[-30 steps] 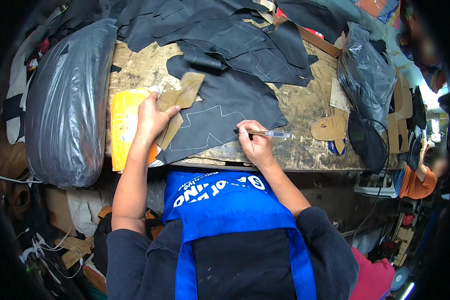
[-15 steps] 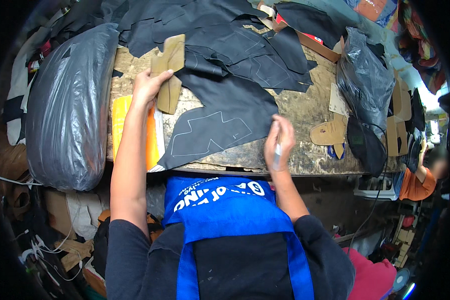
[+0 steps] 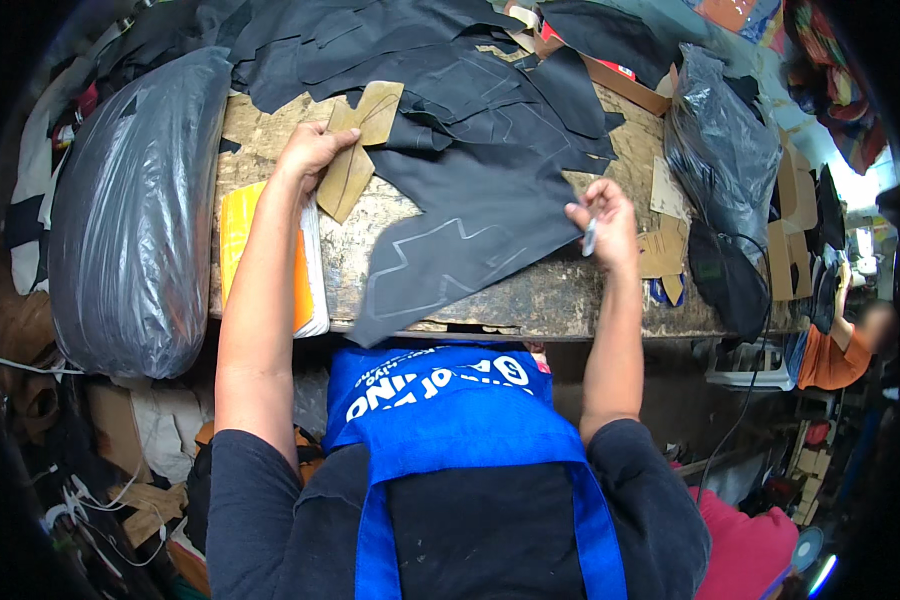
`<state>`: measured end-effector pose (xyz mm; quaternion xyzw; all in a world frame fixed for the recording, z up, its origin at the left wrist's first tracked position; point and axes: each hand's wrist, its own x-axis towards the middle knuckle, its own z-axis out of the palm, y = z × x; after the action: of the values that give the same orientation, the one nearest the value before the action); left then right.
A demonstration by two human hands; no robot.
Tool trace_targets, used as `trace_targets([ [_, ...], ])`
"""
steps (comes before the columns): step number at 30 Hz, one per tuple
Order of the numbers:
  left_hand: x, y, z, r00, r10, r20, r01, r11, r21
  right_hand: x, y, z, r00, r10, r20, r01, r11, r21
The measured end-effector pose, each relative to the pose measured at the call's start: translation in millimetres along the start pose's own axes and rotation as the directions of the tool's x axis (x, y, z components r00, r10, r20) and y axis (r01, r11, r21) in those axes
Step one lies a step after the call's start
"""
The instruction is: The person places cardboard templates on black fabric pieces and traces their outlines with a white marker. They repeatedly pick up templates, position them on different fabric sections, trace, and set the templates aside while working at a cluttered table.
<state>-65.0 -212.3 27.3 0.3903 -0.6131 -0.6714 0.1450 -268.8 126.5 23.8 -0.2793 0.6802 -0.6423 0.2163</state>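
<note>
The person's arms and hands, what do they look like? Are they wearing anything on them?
The left sleeve and right sleeve are short, dark and plain cloth. Below them, both forearms are uncovered. The left hand and right hand look ungloved. Over the dark shirt is a blue apron with white letters.

1. My left hand point(image 3: 317, 152) grips a tan, angular flat template point(image 3: 351, 174) marked with dark lines, above the worn wooden table point(image 3: 560, 300).
2. My right hand point(image 3: 610, 225) holds a slim pale pen point(image 3: 589, 239) near the right edge of a black flexible sheet point(image 3: 470, 225) bearing a pale angular outline; contact is unclear.
3. A yellow-orange and white packet point(image 3: 238, 225) lies partly behind my left forearm point(image 3: 255, 330).
</note>
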Motion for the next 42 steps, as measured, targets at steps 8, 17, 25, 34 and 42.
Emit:
trace_targets([
  [8,-16,-10,29,0.998,0.04,0.056,-0.04,0.999,-0.005,67,4,-48,0.998,-0.047,0.032,0.053,0.97,-0.236],
  [17,-18,-8,32,0.998,0.06,0.016,-0.053,0.96,-0.276,85,-26,19,0.81,-0.531,0.25,0.513,0.436,-0.739],
  [25,-74,-31,29,0.994,0.036,0.099,-0.027,0.996,-0.09,15,15,130,0.721,-0.412,0.557,0.601,0.773,-0.206],
  [34,-158,-30,-9,0.994,0.07,0.089,-0.06,0.992,-0.112,-29,-11,92,0.95,-0.011,0.313,-0.084,0.955,0.286],
  [42,-116,-36,73,0.884,0.442,-0.151,-0.22,0.679,0.701,-49,-9,57,0.996,-0.087,-0.001,0.086,0.991,0.105],
])
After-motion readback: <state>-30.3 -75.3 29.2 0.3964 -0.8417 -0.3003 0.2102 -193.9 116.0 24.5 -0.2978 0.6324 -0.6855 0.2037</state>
